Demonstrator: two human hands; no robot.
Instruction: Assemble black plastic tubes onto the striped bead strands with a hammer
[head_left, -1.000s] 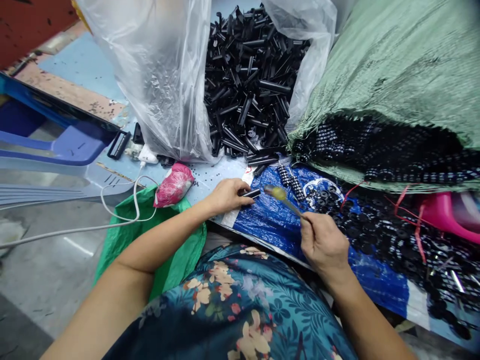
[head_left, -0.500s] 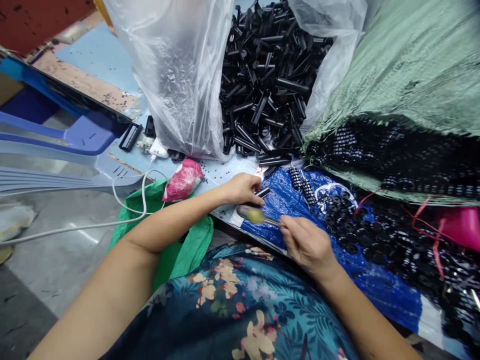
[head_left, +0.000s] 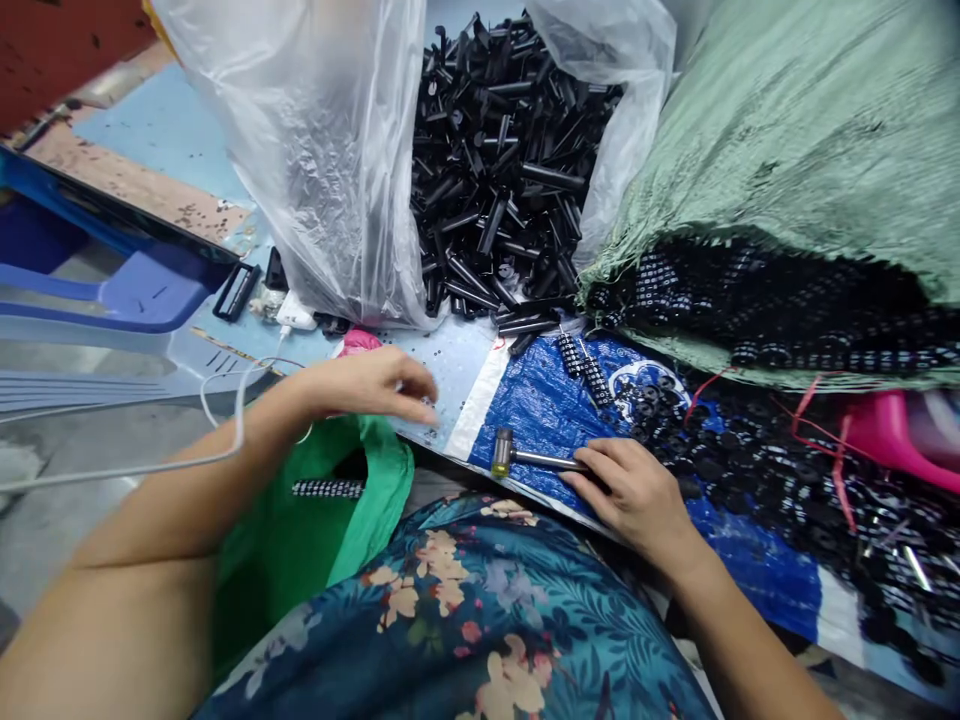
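My right hand (head_left: 626, 485) is closed on the metal handle of a small mallet (head_left: 504, 452) with a yellowish end. The mallet head rests on or just above the blue plastic sheet (head_left: 525, 400) at the table's front edge. Over the rim of a green bag (head_left: 390, 480), my left hand (head_left: 386, 385) is open, thumb and fingers apart, with nothing visible in it. Below it, a black roller with white marks (head_left: 328, 488) shows in the bag's mouth; whether it lies there or is falling I cannot tell. Two similar rollers (head_left: 585, 370) lie on the sheet.
A clear plastic bag (head_left: 337, 180) stands at the back, with many black tubes (head_left: 510, 190) spilling from it. At right, a green woven sack (head_left: 787, 150) holds patterned black parts. Loose black rings (head_left: 720, 450) cover the sheet. A white cable (head_left: 150, 468) crosses at left near a chair (head_left: 150, 290).
My left hand has moved left from the mallet to above the green bag and let go of a black cylindrical part. The mallet, blurred before, is now lowered and still in my right hand.
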